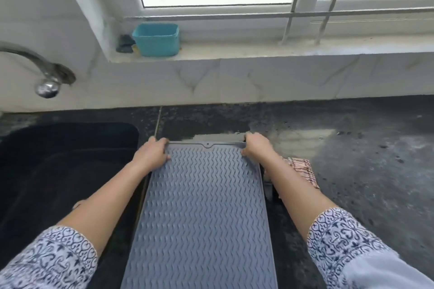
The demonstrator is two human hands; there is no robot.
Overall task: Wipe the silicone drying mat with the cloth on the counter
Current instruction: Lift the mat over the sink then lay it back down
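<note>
A grey silicone drying mat with a wavy ribbed surface lies lengthwise on the dark counter, running from the near edge toward the wall. My left hand grips its far left corner. My right hand grips its far right corner. A pinkish checked cloth lies on the counter just right of the mat, partly hidden behind my right forearm.
A dark sink lies left of the mat, with a metal tap above it. The wet black counter stretches to the right. A teal tub and a dark scrubber sit on the windowsill.
</note>
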